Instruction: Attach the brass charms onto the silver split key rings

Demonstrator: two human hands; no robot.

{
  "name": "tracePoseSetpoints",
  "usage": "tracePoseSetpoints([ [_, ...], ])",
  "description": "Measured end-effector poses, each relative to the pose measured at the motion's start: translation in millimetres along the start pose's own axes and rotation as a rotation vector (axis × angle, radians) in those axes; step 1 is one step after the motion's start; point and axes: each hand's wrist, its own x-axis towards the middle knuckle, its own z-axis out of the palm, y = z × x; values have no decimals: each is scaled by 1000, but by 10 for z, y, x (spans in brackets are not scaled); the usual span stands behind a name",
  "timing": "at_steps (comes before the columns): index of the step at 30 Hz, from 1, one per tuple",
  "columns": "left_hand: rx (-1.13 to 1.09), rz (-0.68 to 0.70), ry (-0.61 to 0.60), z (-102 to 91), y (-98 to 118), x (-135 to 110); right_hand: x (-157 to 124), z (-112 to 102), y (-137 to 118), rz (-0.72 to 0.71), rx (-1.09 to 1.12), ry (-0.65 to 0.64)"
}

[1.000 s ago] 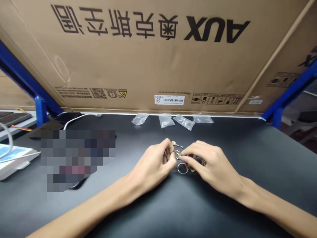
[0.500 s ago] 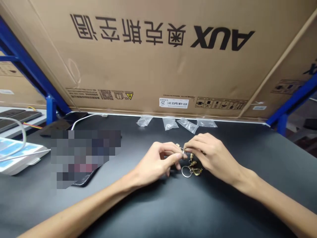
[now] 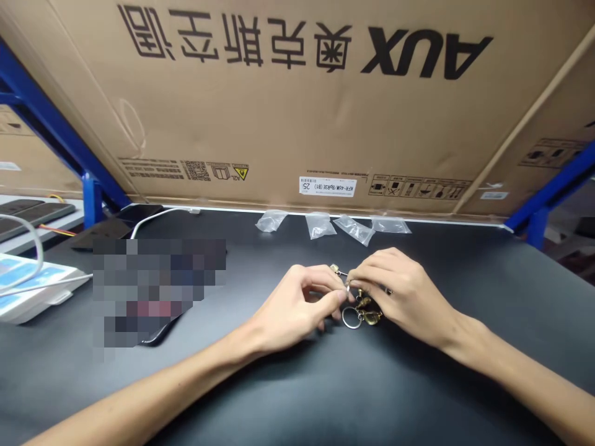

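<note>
My left hand [image 3: 307, 303] pinches a small silver key ring [image 3: 348, 288] between thumb and fingers, over the dark table. My right hand [image 3: 402, 291] closes its fingertips on the same ring from the other side. Most of that ring is hidden by my fingers. A small gold-coloured charm [image 3: 335, 269] shows just beyond the left fingertips. Below the hands, another silver split ring [image 3: 352, 318] lies on the table, joined to a brass-coloured pendant [image 3: 372, 318]. More small brass pieces [image 3: 363, 301] sit beside it, partly under my right hand.
Several clear plastic bags [image 3: 320, 225] lie along the table's back edge. A large cardboard box [image 3: 297, 124] stands behind, between blue metal braces [image 3: 93, 198]. At the left are a white-and-blue box [image 3: 37, 288], a white cable [image 3: 153, 215] and a blurred-out dark device.
Both hands stay together at the small ring with only slight finger shifts. The gold charm beyond the left fingertips shows a little more. The camera view has tilted slightly.
</note>
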Motion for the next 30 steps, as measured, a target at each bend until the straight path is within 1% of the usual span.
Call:
tracePoseSetpoints([
  [3,-21,-16,13,20,-44,-10,2,26,-3,-26,15,-19],
  [6,19,-33,35,22,-82,-12,11,46,3,-27,27,-63],
  [8,84,9,113,-2,-90,-2,25,57,23,57,18,-70],
  [10,162,69,231,-46,-93,18,43,73,64,164,-38,-64],
  [11,189,87,286,-73,-96,32,51,83,92,195,-80,-66],
  [12,201,95,330,-99,-103,46,58,96,121,201,-118,-78],
  [14,197,93,379,-141,-126,74,66,124,177,154,-171,-121],
  [17,209,79,376,-160,-168,100,73,158,221,52,-225,-193],
  [21,288,105,345,-131,-197,107,96,171,208,-34,-323,-256],
  [26,315,113,322,-118,-221,118,129,180,177,-131,-463,-269],
  [30,327,121,318,-120,-226,117,125,192,184,-138,-486,-269],
])
